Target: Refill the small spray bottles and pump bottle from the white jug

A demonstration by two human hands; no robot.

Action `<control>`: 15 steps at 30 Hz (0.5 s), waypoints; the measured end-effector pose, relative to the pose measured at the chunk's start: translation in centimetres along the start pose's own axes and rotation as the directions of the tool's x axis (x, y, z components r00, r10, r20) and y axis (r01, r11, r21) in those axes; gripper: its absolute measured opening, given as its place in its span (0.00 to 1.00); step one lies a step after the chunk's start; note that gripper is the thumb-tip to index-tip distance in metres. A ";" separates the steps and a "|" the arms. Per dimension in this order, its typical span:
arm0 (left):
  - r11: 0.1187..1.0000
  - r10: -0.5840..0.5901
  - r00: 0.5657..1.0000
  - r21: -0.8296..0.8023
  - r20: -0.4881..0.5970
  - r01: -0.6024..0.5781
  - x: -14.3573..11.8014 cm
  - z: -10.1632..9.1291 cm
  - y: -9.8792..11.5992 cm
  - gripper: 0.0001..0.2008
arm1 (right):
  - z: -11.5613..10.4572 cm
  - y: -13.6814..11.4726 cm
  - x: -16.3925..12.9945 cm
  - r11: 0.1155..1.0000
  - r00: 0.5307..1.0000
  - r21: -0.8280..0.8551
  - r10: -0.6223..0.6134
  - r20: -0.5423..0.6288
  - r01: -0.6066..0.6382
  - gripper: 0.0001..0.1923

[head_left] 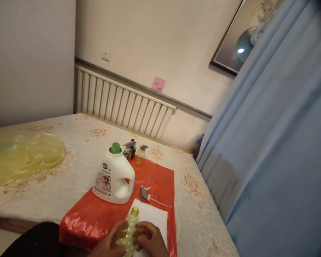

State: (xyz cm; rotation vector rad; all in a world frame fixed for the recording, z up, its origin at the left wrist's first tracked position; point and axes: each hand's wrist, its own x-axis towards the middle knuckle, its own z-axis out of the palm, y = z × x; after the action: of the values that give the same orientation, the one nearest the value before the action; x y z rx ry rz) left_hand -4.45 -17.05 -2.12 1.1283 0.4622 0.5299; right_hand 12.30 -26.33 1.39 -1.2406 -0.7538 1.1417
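Both of my hands hold a small clear bottle (130,228) of yellowish liquid with its neck open, at the bottom centre. My left hand (110,242) wraps its left side and my right hand (149,239) grips its right side. The bottle rests over a white cloth (153,216) on a red plastic sheet (155,178). A detached spray head with its tube (146,194) lies on the red sheet just beyond the cloth. A large white detergent jug with a green cap (113,176) stands upright to the left of it.
Three small spray bottles (135,151) stand at the far end of the red sheet. A yellow plastic item (23,155) lies on the patterned table cover at left. A white radiator (123,103) lines the wall; a blue curtain (270,142) hangs at right.
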 end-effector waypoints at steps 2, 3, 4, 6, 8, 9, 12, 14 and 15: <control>1.000 0.004 1.000 0.022 0.008 -0.004 0.2 -0.2 -0.3 0.50 | 0.2 0.0 -0.1 1.000 1.000 -0.010 0.009 -0.007 -0.009 0.27; 0.999 0.010 1.000 0.035 0.008 -0.010 0.3 -0.4 -0.6 0.51 | 0.3 0.1 -0.1 1.000 1.000 -0.015 0.011 -0.013 -0.012 0.26; 0.999 0.013 1.000 0.043 0.008 -0.013 0.4 -0.6 -0.9 0.52 | 0.3 0.2 -0.1 1.000 1.000 -0.019 0.010 -0.018 -0.010 0.26; 0.999 0.023 1.000 0.043 0.017 -0.023 0.7 -0.9 -1.6 0.51 | 0.2 0.4 0.0 1.000 1.000 -0.024 0.007 -0.013 -0.008 0.25; 0.999 0.042 0.998 0.014 0.039 -0.042 1.1 -1.3 -2.0 0.50 | -0.2 0.6 0.1 1.000 1.000 -0.021 0.003 0.006 -0.003 0.26; 0.999 0.053 0.998 -0.004 0.043 -0.053 1.2 -1.4 -2.2 0.50 | -0.6 0.6 0.1 1.000 1.000 -0.018 0.001 0.010 -0.001 0.26; 0.996 0.083 0.996 -0.038 0.020 -0.082 2.0 -1.6 -2.1 0.48 | -1.9 0.5 0.3 1.000 0.999 -0.024 -0.013 -0.048 0.012 0.27; 0.995 0.079 0.996 -0.068 0.031 -0.077 2.6 -1.6 -1.6 0.46 | -2.8 0.1 0.6 0.998 0.989 -0.041 -0.043 -0.143 0.037 0.28; 0.993 0.073 0.995 -0.092 0.063 -0.067 3.0 -1.5 -1.2 0.45 | -3.2 -0.1 0.7 0.997 0.978 -0.048 -0.061 -0.200 0.052 0.28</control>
State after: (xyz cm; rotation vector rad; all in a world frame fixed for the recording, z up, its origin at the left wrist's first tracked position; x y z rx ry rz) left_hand -2.78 -14.50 -4.00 1.0749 0.3389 0.5670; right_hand 15.48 -26.71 0.74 -1.3394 -0.6590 0.9417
